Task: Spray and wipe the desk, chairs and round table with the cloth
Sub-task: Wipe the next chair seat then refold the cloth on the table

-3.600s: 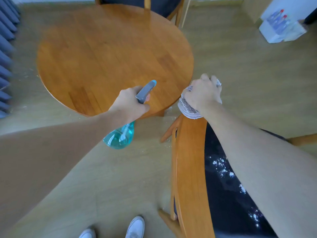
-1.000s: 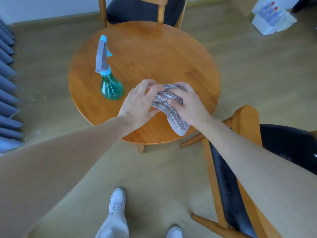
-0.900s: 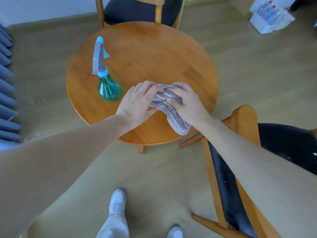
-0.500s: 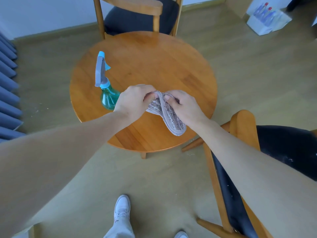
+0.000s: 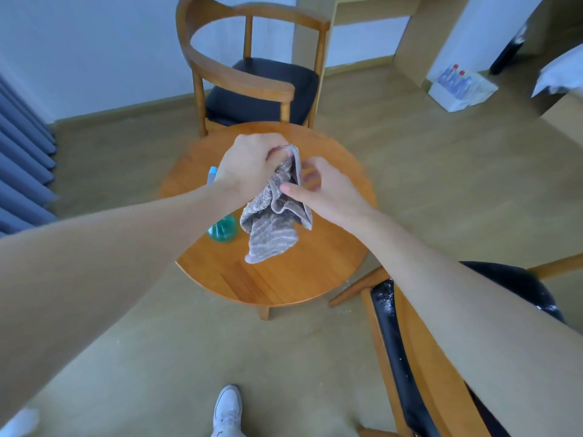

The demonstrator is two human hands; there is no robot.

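spray bottle point(image 5: 222, 228) half behind left forearm

Likely a hotel room: armchair point(image 5: 252, 74), bottled water point(image 5: 456, 82), curtain point(image 5: 22, 159).

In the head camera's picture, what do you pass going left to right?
Blue curtain → spray bottle → cloth → right hand → pack of water bottles.
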